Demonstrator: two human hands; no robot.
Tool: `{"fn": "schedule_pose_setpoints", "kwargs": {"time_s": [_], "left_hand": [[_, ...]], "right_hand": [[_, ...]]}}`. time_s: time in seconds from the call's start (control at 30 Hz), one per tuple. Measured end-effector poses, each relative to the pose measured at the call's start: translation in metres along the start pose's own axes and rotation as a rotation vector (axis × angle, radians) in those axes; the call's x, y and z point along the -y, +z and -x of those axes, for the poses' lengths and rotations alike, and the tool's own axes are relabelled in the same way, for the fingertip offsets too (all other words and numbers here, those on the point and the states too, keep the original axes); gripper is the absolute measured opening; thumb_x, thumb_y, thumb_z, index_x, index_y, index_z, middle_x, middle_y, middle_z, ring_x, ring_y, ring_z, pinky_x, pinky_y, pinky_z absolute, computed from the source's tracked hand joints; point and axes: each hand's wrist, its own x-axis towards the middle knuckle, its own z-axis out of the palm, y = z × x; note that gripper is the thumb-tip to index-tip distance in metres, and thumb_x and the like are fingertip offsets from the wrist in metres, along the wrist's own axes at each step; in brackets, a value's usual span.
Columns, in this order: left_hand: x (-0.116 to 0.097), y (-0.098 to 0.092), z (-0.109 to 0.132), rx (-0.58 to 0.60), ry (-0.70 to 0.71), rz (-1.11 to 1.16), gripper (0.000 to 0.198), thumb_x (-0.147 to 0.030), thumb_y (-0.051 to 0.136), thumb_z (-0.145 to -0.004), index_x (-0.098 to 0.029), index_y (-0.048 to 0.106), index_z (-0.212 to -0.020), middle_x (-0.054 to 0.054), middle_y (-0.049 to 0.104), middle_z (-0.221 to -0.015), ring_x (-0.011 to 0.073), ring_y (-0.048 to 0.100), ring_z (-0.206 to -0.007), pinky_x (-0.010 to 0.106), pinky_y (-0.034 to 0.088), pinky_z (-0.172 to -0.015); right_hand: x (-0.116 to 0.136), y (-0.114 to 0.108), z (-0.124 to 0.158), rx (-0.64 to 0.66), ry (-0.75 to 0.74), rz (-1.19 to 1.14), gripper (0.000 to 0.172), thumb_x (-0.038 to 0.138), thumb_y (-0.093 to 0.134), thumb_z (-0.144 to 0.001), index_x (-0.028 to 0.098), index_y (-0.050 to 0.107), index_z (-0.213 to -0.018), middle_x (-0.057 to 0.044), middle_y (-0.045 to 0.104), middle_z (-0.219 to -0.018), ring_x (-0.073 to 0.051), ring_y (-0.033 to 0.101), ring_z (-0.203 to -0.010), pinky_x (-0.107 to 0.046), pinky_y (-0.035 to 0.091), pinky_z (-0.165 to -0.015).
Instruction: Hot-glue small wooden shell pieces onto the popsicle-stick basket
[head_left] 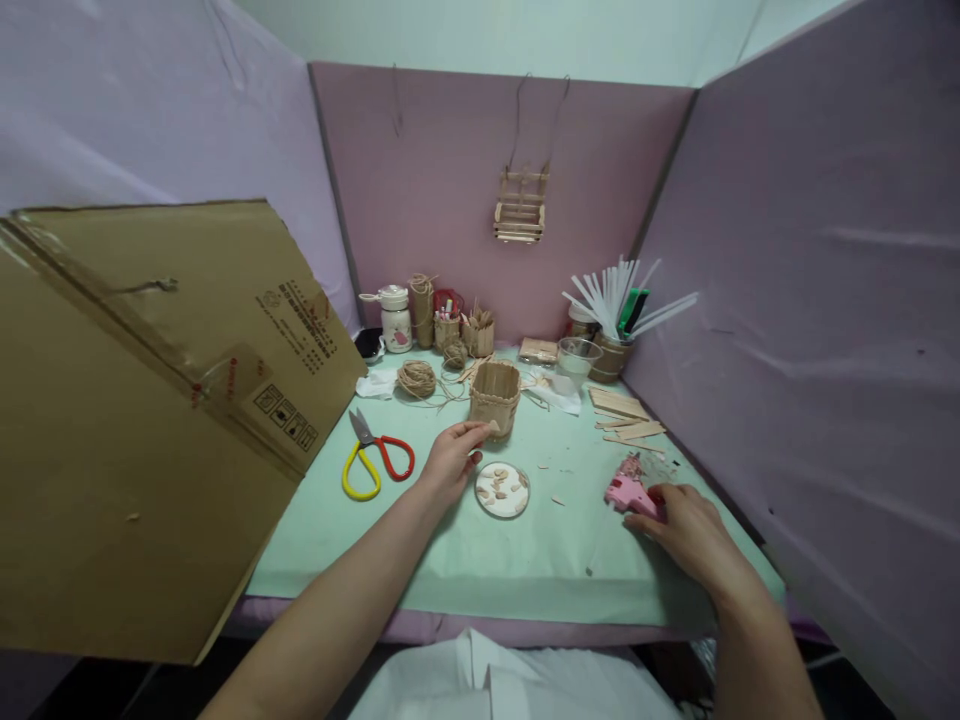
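Observation:
My left hand [451, 460] is closed in a pinch on a small wood piece [493, 427], right in front of a little wooden basket [495, 398] with a braided rim. Whether the piece touches the basket I cannot tell. Just below that hand lies a round white dish [503, 511] with several small wood chips on it. On the right, my right hand [686, 525] has its fingers around the handle of a pink hot glue gun [628, 492], which lies on the table.
Scissors [363, 440] with yellow and red handles lie at left, near a large cardboard sheet [172, 400]. Twine [416, 378], a clear plastic cup [576, 362], a holder of white glue sticks [611, 355] and flat wood sticks [626, 415] stand or lie farther back.

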Motion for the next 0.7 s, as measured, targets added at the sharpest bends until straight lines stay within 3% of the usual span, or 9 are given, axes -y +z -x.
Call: {"fn": "schedule_pose_setpoints", "kwargs": {"time_s": [0.27, 0.5, 0.6, 0.7], "left_hand": [[0.002, -0.001, -0.002, 0.022, 0.003, -0.007, 0.034, -0.036, 0.083, -0.051, -0.016, 0.067, -0.074, 0.003, 0.062, -0.074, 0.0081, 0.051, -0.065, 0.019, 0.035, -0.054], [0.002, -0.001, -0.002, 0.032, -0.022, 0.014, 0.033, -0.035, 0.083, -0.049, -0.017, 0.066, -0.071, 0.002, 0.061, -0.072, 0.008, 0.05, -0.063, 0.019, 0.034, -0.052], [0.001, 0.0, -0.001, 0.033, -0.028, 0.005, 0.032, -0.034, 0.083, -0.05, -0.017, 0.065, -0.071, 0.002, 0.061, -0.072, 0.0084, 0.05, -0.064, 0.019, 0.034, -0.053], [0.001, 0.001, 0.001, 0.043, -0.029, -0.021, 0.031, -0.034, 0.082, -0.051, -0.017, 0.066, -0.071, 0.002, 0.062, -0.075, 0.0086, 0.05, -0.066, 0.02, 0.033, -0.054]], "right_hand": [[0.009, -0.007, -0.005, 0.057, 0.007, -0.12, 0.03, 0.052, 0.053, -0.072, 0.022, 0.057, -0.066, -0.012, 0.066, -0.074, -0.028, 0.06, -0.073, -0.036, 0.043, -0.064], [0.025, -0.027, 0.0, 0.013, 0.011, -0.543, 0.041, 0.053, 0.047, -0.077, 0.02, 0.065, -0.094, -0.01, 0.072, -0.092, -0.025, 0.064, -0.08, -0.032, 0.047, -0.066], [0.027, -0.023, -0.002, -0.015, 0.021, -0.518, 0.043, 0.051, 0.05, -0.076, 0.018, 0.065, -0.098, -0.011, 0.07, -0.097, -0.025, 0.063, -0.084, -0.032, 0.047, -0.068], [0.022, -0.01, -0.005, -0.024, -0.02, -0.341, 0.042, 0.049, 0.052, -0.074, 0.016, 0.066, -0.096, -0.012, 0.068, -0.094, -0.027, 0.061, -0.085, -0.035, 0.046, -0.072]]}}
